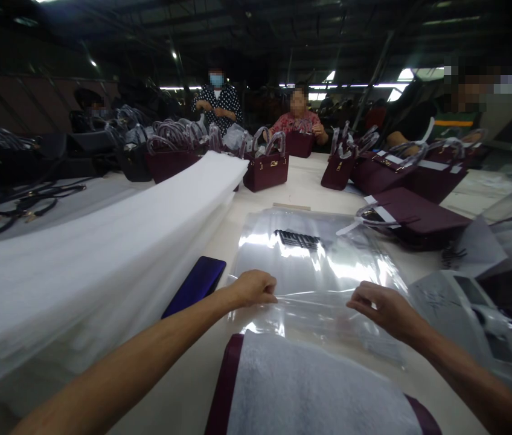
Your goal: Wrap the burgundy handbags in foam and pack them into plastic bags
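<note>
A clear plastic bag lies flat on the white table in front of me, with a dark printed mark near its far end. My left hand is closed in a pinch on the bag's near edge. My right hand grips the same edge further right, fingers curled. Just below the hands lies a maroon handbag covered with a white sheet.
A tall stack of white foam sheets fills the left. A dark blue phone lies beside it. Several maroon handbags with wrapped handles stand across the table. Other people sit at the far side. More plastic bags lie at right.
</note>
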The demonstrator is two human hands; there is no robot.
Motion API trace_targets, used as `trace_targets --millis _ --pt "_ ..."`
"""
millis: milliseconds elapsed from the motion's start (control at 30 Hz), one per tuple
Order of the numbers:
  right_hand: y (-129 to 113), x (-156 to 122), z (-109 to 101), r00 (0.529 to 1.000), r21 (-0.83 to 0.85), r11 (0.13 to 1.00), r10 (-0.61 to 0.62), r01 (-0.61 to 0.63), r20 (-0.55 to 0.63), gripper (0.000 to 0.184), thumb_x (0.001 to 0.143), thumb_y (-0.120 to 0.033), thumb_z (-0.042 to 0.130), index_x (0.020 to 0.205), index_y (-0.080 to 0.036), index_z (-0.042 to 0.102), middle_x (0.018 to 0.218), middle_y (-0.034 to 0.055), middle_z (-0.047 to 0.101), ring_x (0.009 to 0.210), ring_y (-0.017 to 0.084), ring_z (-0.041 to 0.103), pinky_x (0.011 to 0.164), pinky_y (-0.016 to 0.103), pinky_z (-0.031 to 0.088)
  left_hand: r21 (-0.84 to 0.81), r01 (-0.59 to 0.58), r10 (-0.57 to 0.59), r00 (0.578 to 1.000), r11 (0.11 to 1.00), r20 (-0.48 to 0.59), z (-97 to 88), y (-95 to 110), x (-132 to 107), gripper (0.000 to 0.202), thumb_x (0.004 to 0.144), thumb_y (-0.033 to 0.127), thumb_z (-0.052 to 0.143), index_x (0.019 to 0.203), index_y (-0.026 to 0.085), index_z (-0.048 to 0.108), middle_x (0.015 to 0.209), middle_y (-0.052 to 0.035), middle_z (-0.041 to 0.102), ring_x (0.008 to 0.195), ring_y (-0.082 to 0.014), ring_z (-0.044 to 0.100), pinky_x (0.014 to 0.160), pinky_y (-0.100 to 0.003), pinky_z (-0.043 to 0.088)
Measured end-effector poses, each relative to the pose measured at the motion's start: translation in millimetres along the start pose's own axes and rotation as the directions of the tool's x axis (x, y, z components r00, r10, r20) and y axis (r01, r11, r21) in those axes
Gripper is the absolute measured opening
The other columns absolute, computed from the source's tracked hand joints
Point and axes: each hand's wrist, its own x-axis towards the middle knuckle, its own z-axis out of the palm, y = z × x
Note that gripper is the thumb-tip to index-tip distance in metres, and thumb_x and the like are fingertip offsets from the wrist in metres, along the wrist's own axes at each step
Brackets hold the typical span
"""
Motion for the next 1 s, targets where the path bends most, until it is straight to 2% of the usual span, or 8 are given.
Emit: trace_targets --millis 200,367,467,600,733,867,933,1000 --pt "-9 2 -1 0.997 0.015 1.000 0.003 -0.002 -0.075 0.032 0.079 -0.045 0.055 0.062 -0.020 0.044 0.062 -0.0016 0.046 0.055 0.011 0.041 0.052 0.025 0.033 -0.067 -0.069 0.069 0.998 0.995 -0.008 -3.7 13 9 0.032 0.089 0.044 0.039 0.100 0.024 0.062 0.089 -0.0005 0.064 0.077 -0.0136 0.060 0.063 -0.021 0.041" --pt "-28 11 -5 0.998 0.033 0.999 -0.015 0.017 -0.062 0.032 0.080 -0.045 0.054 0.063 -0.020 0.044 0.062 -0.0016 0.047 0.056 0.011 0.042 0.052 0.024 0.033 -0.041 -0.103 0.101 0.994 0.994 -0.040 -10.6 42 31 0.033 0.089 0.046 0.039 0.107 0.026 0.060 0.096 -0.0022 0.061 0.080 -0.0142 0.059 0.066 -0.023 0.043" --pt "-40 18 -8 0.996 0.000 0.998 -0.063 0.063 -0.066 0.030 0.081 -0.044 0.052 0.064 -0.020 0.046 0.065 -0.0011 0.047 0.055 0.011 0.043 0.053 0.025 0.034 0.015 -0.111 0.111 0.993 0.994 -0.029 -11.4 56 44 0.026 0.088 0.042 0.044 0.098 0.027 0.063 0.092 -0.0005 0.061 0.078 -0.0142 0.059 0.064 -0.024 0.044" --pt "-30 14 -12 0.992 -0.048 0.996 -0.081 0.076 -0.095 0.032 0.083 -0.045 0.049 0.064 -0.020 0.045 0.064 -0.0008 0.047 0.054 0.011 0.043 0.052 0.025 0.034 0.145 -0.014 0.014 1.000 0.989 -0.005 -5.9 42 43 0.018 0.086 0.028 0.051 0.082 0.015 0.062 0.083 -0.0029 0.061 0.073 -0.0148 0.058 0.066 -0.030 0.047" --pt "-9 -8 -14 0.997 -0.190 0.981 -0.045 0.031 -0.068 0.028 0.081 -0.043 0.053 0.065 -0.020 0.047 0.063 -0.0008 0.050 0.051 0.011 0.045 0.048 0.025 0.033 0.210 0.093 -0.090 0.996 0.973 -0.020 -1.4 14 25 0.019 0.087 0.029 0.050 0.086 0.012 0.058 0.085 -0.0028 0.060 0.073 -0.0126 0.057 0.067 -0.030 0.049" --pt "-36 -12 -12 0.947 -0.350 0.912 -0.283 0.216 -0.152 0.015 0.087 -0.030 0.046 0.082 -0.020 0.055 0.077 0.0036 0.058 0.059 0.014 0.052 0.053 0.027 0.038 0.211 0.134 -0.128 0.991 0.968 -0.041 0.8 17 21 0.025 0.085 0.037 0.052 0.088 0.013 0.057 0.084 -0.0027 0.060 0.070 -0.0124 0.057 0.064 -0.029 0.049" --pt "-61 -3 -4 0.900 -0.304 0.873 -0.425 0.381 -0.094 0.020 0.090 -0.024 0.038 0.089 -0.020 0.058 0.085 0.0063 0.061 0.070 0.016 0.056 0.061 0.028 0.043 0.206 0.149 -0.139 0.988 0.967 -0.065 1.8 27 26 0.029 0.084 0.041 0.053 0.085 0.013 0.058 0.078 -0.0016 0.060 0.067 -0.0125 0.057 0.062 -0.029 0.049" --pt "-78 10 10 0.884 -0.202 0.869 -0.467 0.452 -0.028 0.026 0.091 -0.021 0.034 0.103 -0.019 0.056 0.099 0.0094 0.062 0.085 0.019 0.059 0.073 0.032 0.047 0.205 0.157 -0.137 0.985 0.966 -0.109 2.1 37 29 0.030 0.084 0.043 0.050 0.082 0.014 0.058 0.072 -0.0013 0.060 0.065 -0.0138 0.058 0.060 -0.029 0.048"
